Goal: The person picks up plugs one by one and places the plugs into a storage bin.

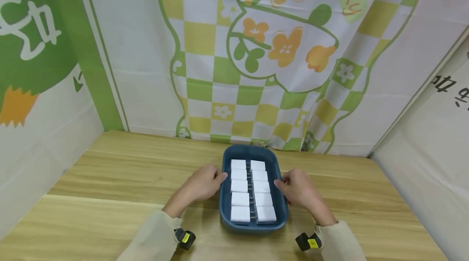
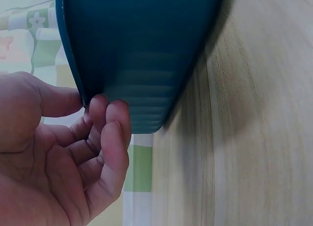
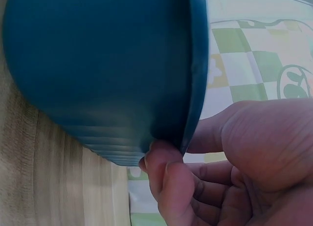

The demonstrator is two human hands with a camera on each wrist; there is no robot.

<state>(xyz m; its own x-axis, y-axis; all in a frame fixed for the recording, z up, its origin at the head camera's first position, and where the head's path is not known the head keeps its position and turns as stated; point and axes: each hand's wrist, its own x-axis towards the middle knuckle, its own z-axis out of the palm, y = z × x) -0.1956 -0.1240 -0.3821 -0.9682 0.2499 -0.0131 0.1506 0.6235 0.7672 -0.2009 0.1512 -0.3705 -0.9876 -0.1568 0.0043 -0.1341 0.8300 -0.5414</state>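
Note:
A dark blue plastic bin sits on the wooden table, holding two columns of white box-like pieces with small metal prongs between the columns; they look like power adapters, though their kind is hard to tell. My left hand pinches the bin's left rim, thumb on top and curled fingers beneath the lip, as the left wrist view shows with the hand at the bin wall. On the opposite side my right hand pinches the right rim the same way; in the right wrist view its fingertips press under the lip.
The wooden table extends to both sides of the bin. Behind it hangs a green-and-white checked curtain, close to the bin's far end. Printed cloth walls stand at left and right. A black wrist camera is strapped at each cuff.

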